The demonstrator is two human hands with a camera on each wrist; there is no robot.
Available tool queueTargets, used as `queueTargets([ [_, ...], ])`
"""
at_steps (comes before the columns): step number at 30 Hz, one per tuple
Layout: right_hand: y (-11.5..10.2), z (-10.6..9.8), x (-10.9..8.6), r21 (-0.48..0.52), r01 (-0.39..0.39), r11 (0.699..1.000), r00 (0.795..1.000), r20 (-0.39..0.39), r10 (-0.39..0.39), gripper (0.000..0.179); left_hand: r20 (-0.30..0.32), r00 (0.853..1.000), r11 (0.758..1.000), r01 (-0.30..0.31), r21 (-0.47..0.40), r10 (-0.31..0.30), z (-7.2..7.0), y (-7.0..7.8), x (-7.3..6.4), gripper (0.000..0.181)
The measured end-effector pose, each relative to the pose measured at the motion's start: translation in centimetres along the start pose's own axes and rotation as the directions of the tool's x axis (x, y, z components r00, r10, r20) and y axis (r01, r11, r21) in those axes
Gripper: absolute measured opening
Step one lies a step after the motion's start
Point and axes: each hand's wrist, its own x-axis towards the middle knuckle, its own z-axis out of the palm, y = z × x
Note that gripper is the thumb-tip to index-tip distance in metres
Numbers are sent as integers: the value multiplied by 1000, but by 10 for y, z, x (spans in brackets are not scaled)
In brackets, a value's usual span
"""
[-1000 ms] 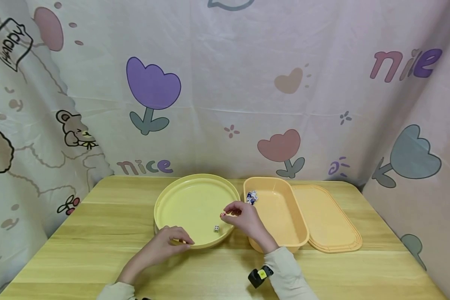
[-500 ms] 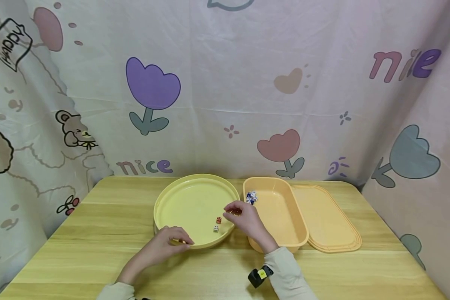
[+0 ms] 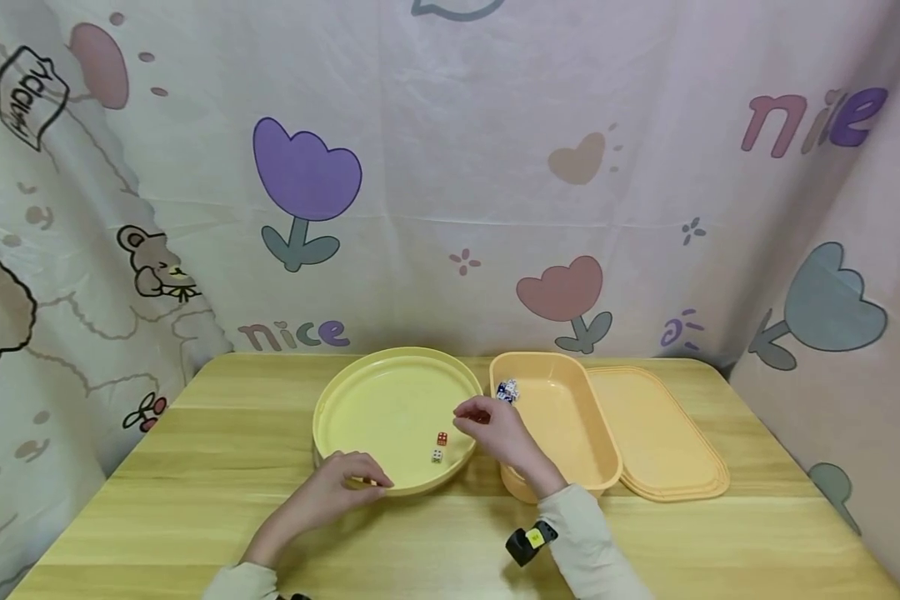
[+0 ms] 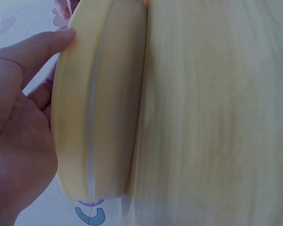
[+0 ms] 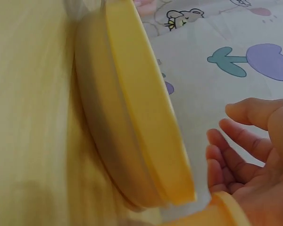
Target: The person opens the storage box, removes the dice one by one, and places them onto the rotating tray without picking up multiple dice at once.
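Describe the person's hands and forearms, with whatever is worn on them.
Left hand and right hand are bare. Cream sleeves end near the wrists. A boxy black device with a yellow patch sits at the right cuff; by the left sleeve, only a sliver of something black shows at the picture's edge.

A pale cloth backdrop [image 3: 435,108] printed with a purple tulip [image 3: 307,175], a bear [image 3: 156,265] and "nice" lettering [image 3: 305,334] hangs behind a wood-grain table [image 3: 195,467], shadow darkening its right-hand corner fold.
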Motion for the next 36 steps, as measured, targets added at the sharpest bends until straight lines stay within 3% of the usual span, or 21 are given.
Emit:
queueTargets([
  [10,-8,-46,32,-55,-26,998,995,-96,21,15,-6,1000,1000,6,16,-6,0,0,0,7],
  [15,1,-61,45,-86,-35,996,996,-91,27,15,-5,1000,1000,4,4,-4,0,0,0,7],
  [27,38,-59,55,-4,-145,989,987,-66,145,18,-5,1000,1000,0,3,0,1,0,-1,7],
  [36,58,-54,58,-122,-154,981,987,-60,147,9,-3,1000,1000,1,3,-1,1,1,-2,7],
])
